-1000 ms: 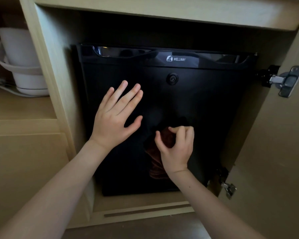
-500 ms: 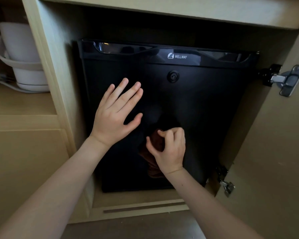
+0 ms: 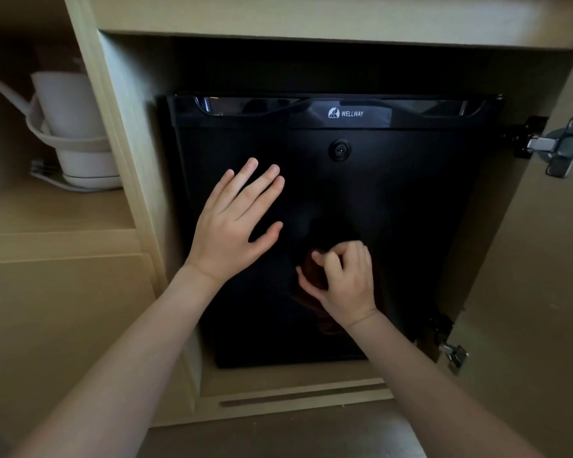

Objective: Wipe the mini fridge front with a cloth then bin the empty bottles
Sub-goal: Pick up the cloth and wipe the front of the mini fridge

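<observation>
Hands (image 3: pixel 343 282) on glossy black fridge (image 3: pixel 411 226)

**Two hands on the black fridge door**

A black mini fridge (image 3: pixel 411 209) is sitting inside a pale wooden cabinet (image 3: pixel 278 18), filling the centre of the frame, with a WELLWAY label (image 3: pixel 346 113) along its top edge and a round lock (image 3: pixel 339 149) just below it. The left hand (image 3: pixel 234 223) is lying flat against the door, fingers spread. The right hand (image 3: pixel 344 282) — lower centre — is bunching a dark reddish cloth (image 3: pixel 315 279) against the door, the fingers curled around it. At the right edge the open cabinet door (image 3: pixel 526 292) is showing two metal hinges (image 3: pixel 556 145). In the upper left, white crockery (image 3: pixel 73 127) is standing on a shelf (image 3: pixel 57 209) — its exact pieces are hard to tell.
</observation>
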{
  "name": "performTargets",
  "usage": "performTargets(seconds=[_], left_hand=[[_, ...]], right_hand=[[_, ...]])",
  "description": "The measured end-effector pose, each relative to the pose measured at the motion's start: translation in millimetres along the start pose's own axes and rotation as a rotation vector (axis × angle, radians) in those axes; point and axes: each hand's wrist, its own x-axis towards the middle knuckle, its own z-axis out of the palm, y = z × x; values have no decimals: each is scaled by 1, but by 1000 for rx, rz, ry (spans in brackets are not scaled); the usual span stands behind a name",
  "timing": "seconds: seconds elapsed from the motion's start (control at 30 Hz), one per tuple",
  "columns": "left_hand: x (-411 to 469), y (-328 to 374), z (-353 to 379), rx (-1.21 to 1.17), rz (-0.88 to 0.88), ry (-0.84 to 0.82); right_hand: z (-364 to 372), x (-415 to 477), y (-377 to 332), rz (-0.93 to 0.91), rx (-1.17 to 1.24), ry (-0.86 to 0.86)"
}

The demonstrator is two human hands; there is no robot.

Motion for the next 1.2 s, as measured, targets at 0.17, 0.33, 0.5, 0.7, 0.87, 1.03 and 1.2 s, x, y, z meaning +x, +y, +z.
performTargets(seconds=[0.17, 0.33, 0.5, 0.7, 0.87, 1.03, 1.2], left_hand=[[1, 2, -5, -6, -5, -21], [0, 0, -2, -2, -6, -10], [-2, 0, 3, -13, -12, 13], [0, 3, -1, -25, -22, -8], [0, 1, -5, 0, 2, -34], [2, 1, -4, 12, 9, -32], [-1, 0, 1, 23, 6, -9]], right_hand=[[-7, 17, 4, 63, 61, -16], [2, 44, -4, 416, 104, 241], [6, 14, -5, 364, 85, 184], [-3, 12, -5, 344, 83, 69], [-22, 27, -5, 329, 158, -33], [-51, 51, 28, 526, 185, 127], [-75, 70, 70, 756, 168, 379]])
